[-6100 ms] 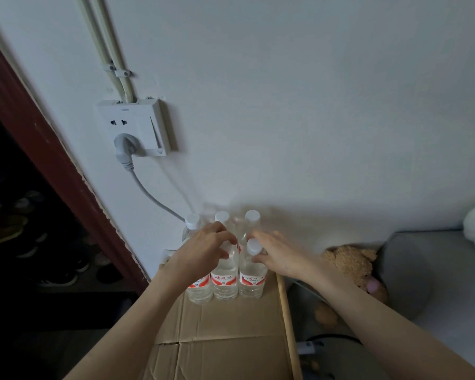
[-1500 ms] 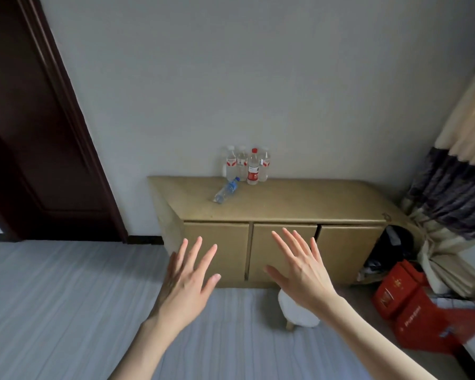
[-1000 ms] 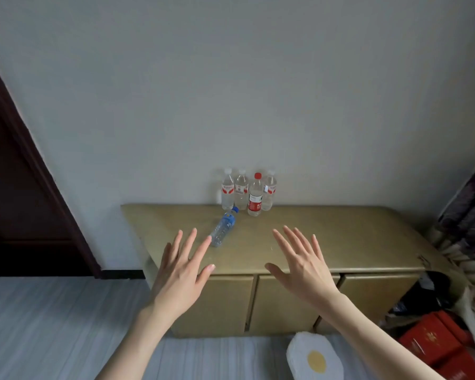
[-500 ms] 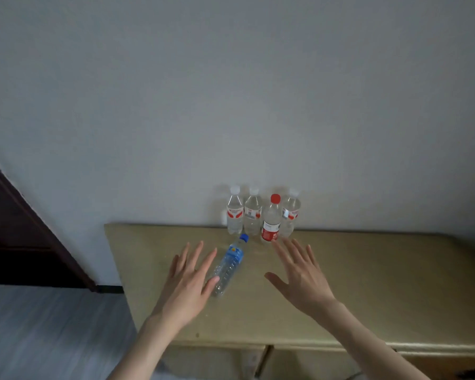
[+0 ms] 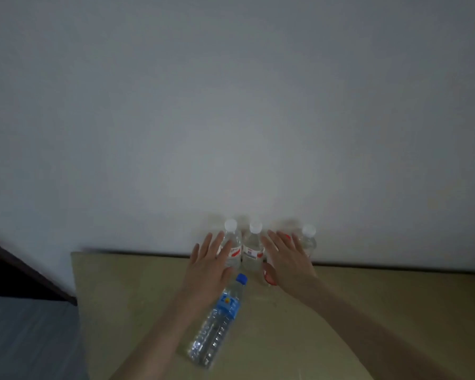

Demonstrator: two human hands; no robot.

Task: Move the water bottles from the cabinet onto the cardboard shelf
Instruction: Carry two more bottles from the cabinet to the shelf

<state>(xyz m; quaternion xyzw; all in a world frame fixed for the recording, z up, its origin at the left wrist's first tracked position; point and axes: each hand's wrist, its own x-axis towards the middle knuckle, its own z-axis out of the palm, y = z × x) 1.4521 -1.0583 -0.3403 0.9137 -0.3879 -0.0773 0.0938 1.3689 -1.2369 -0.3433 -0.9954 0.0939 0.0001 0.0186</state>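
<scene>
Several clear water bottles stand upright against the wall on the tan cabinet top (image 5: 381,303): a white-capped one (image 5: 232,242), a second white-capped one (image 5: 253,249), a red-labelled one (image 5: 267,275) mostly hidden behind my right hand, and a white-capped one at the right (image 5: 309,238). A blue-capped bottle (image 5: 217,322) lies on its side near the front. My left hand (image 5: 207,266) is stretched out with straight fingers just in front of the leftmost upright bottle. My right hand (image 5: 287,260) is spread open over the red-labelled bottle. Neither hand grips anything. The cardboard shelf is out of view.
A plain white wall rises behind the cabinet. A dark door frame (image 5: 19,272) shows at the lower left, above grey floor (image 5: 25,341). The cabinet's left edge runs down at about a fifth of the view's width.
I have come closer to the cabinet. Both open hands have moved forward past the lying blue-capped bottle and now reach the row of upright bottles at the wall.
</scene>
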